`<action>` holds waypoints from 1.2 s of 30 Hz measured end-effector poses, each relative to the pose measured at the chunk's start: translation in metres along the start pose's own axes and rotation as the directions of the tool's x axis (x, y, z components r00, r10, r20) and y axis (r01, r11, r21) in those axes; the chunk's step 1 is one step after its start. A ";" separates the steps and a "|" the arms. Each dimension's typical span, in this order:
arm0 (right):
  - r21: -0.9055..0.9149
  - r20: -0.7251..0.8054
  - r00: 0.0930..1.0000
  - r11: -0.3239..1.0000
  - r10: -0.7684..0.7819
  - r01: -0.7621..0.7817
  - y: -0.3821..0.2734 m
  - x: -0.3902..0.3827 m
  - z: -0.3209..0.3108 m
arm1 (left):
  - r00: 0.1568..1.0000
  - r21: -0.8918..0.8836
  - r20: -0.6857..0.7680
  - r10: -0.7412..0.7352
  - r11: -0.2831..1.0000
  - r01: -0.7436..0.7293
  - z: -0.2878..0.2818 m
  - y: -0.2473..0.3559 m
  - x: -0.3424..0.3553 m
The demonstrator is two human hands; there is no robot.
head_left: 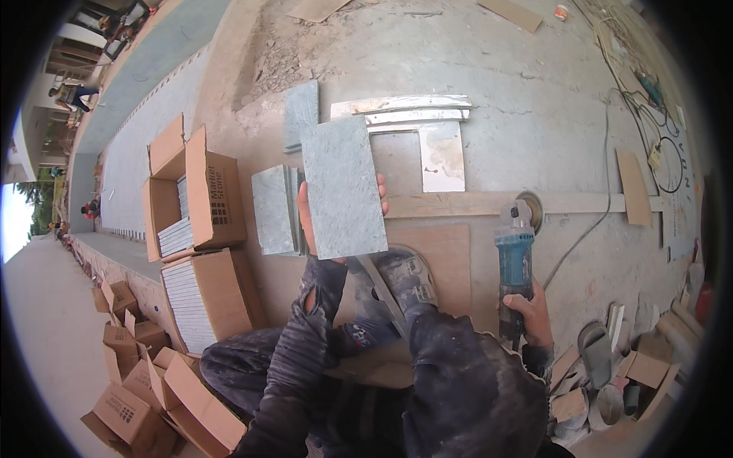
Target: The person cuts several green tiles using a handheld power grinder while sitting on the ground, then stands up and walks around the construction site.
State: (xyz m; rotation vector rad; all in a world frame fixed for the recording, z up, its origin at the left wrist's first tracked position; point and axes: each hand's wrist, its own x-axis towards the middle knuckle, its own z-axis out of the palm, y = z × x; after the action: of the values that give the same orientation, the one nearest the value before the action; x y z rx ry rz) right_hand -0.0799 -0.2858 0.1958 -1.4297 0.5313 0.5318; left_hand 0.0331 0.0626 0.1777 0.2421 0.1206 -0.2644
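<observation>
A grey-green stone tile (343, 187) is held up in my left hand (307, 217), with the thumb at one edge and fingertips showing past the other. My right hand (528, 311) is wrapped round the dark rear grip of a teal angle grinder (515, 256). The grinder's disc (528, 211) points away from me, over a long wooden board (458, 204); whether it touches the board I cannot tell. Left of the held tile stands a stack of similar tiles (273, 211). Another tile (301, 114) lies beyond it.
Cardboard boxes of tiles (217, 294) stand at my left, with several opened cartons (134, 408) nearer. White strips (443, 156) lie ahead. The grinder's cord (584, 233) runs to cables (657, 156) at far right. A slipper (595, 353) and scraps lie at lower right.
</observation>
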 end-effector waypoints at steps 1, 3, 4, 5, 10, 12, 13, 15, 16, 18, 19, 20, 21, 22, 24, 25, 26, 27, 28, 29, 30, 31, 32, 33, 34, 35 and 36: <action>0.002 -0.004 1.000 1.000 -0.003 0.003 0.001 0.000 0.000 | 1.000 0.008 -0.008 -0.008 1.000 0.008 0.000 -0.001 0.002; 0.007 -0.007 1.000 1.000 -0.008 0.008 0.003 0.001 0.000 | 1.000 0.086 -0.020 -0.021 0.996 0.022 0.003 -0.003 0.007; 0.009 -0.007 1.000 1.000 -0.009 0.009 0.004 0.001 -0.001 | 0.999 0.154 -0.024 -0.025 0.988 0.029 0.006 -0.004 0.009; 0.011 -0.008 1.000 1.000 -0.012 0.012 0.004 0.001 -0.002 | 0.999 0.222 -0.026 -0.030 0.974 0.035 0.008 -0.005 0.011; 0.017 -0.030 1.000 1.000 0.010 -0.010 0.004 0.000 -0.003 | 0.953 0.945 -0.229 0.200 0.282 0.168 0.007 -0.030 0.030; 0.011 -0.032 0.999 1.000 0.005 -0.004 0.004 -0.001 -0.006 | 0.945 0.975 -0.170 0.281 -0.093 0.203 -0.005 -0.050 0.033; 0.014 -0.034 0.999 1.000 0.005 -0.004 0.006 -0.001 -0.007 | 0.945 0.955 -0.064 0.320 -0.256 0.151 -0.004 -0.063 0.036; 0.019 -0.041 0.999 1.000 -0.006 0.007 0.011 0.003 -0.012 | 0.944 0.895 -0.045 0.326 -0.406 0.183 -0.003 -0.089 0.044; 0.030 -0.042 0.999 1.000 -0.002 0.003 0.008 0.000 -0.011 | 0.943 0.856 -0.032 0.331 -0.478 0.197 -0.003 -0.099 0.046; 0.052 -0.040 0.999 0.999 0.011 -0.009 0.000 -0.004 -0.008 | 0.941 0.798 0.004 0.338 -0.569 0.201 -0.020 -0.117 0.052; 0.056 -0.042 0.999 0.998 0.013 -0.011 0.000 -0.004 -0.008 | 0.941 0.779 -0.010 0.338 -0.588 0.220 -0.023 -0.123 0.055; 0.059 -0.043 0.999 0.998 0.016 -0.013 0.000 -0.004 -0.009 | 0.940 0.759 -0.025 0.340 -0.606 0.239 -0.026 -0.128 0.058; 0.062 -0.043 0.999 0.998 0.020 -0.017 0.000 -0.004 -0.011 | 0.940 0.734 -0.029 0.340 -0.631 0.251 -0.030 -0.133 0.060; 0.061 -0.045 0.999 0.998 0.017 -0.014 0.001 -0.004 -0.011 | 0.939 0.704 -0.033 0.343 -0.659 0.265 -0.033 -0.134 0.063; 0.057 -0.046 0.999 0.998 0.012 -0.009 0.003 -0.003 -0.013 | 0.935 0.662 -0.025 0.353 -0.695 0.281 -0.038 -0.138 0.067; 0.052 -0.043 0.999 0.999 0.014 -0.012 0.004 -0.002 -0.013 | 0.932 0.649 -0.014 0.361 -0.706 0.284 -0.041 -0.139 0.067; 0.045 -0.040 0.999 0.999 0.017 -0.015 0.005 -0.001 -0.014 | 0.929 0.635 -0.003 0.370 -0.717 0.287 -0.044 -0.140 0.068; 0.038 -0.036 0.999 0.999 0.019 -0.018 0.005 -0.001 -0.015 | 0.927 0.627 0.001 0.374 -0.723 0.291 -0.048 -0.141 0.068; 0.036 -0.037 0.999 0.999 0.023 -0.021 0.004 0.000 -0.014 | 0.925 0.618 0.005 0.380 -0.728 0.296 -0.049 -0.141 0.069; 0.034 -0.037 0.999 0.999 0.025 -0.024 0.002 0.000 -0.013 | 0.922 0.610 0.010 0.387 -0.733 0.301 -0.051 -0.141 0.069; 0.031 -0.036 0.999 0.999 0.028 -0.027 0.001 0.000 -0.012 | 0.919 0.615 -0.018 0.394 -0.720 0.321 -0.053 -0.143 0.068; 0.033 -0.041 0.999 0.999 0.018 -0.016 0.001 0.000 -0.012 | 0.916 0.620 -0.045 0.398 -0.708 0.338 -0.051 -0.145 0.068; 0.034 -0.045 0.999 0.999 0.007 -0.006 0.002 0.000 -0.011 | 0.913 0.625 -0.071 0.402 -0.695 0.355 -0.050 -0.146 0.068; 0.034 -0.048 0.999 0.999 -0.004 0.005 0.003 0.001 -0.011 | 0.916 0.623 -0.016 0.402 -0.713 0.323 -0.049 -0.145 0.066; 0.038 -0.045 0.999 0.999 -0.014 0.015 0.004 0.001 -0.011 | 0.917 0.618 0.040 0.396 -0.731 0.289 -0.050 -0.144 0.062; 0.041 -0.041 0.999 0.999 -0.024 0.025 0.005 0.002 -0.011 | 0.916 0.611 0.096 0.390 -0.749 0.255 -0.050 -0.142 0.057; 0.045 -0.036 0.999 0.998 -0.033 0.035 0.006 0.003 -0.011 | 0.904 0.663 0.132 0.406 -0.714 0.224 -0.053 -0.138 0.051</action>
State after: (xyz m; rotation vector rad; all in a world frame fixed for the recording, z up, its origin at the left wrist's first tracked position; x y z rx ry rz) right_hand -0.0816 -0.2963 0.1890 -1.4045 0.5428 0.4652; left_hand 0.0399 -0.0655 0.0888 2.6734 0.1448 0.1498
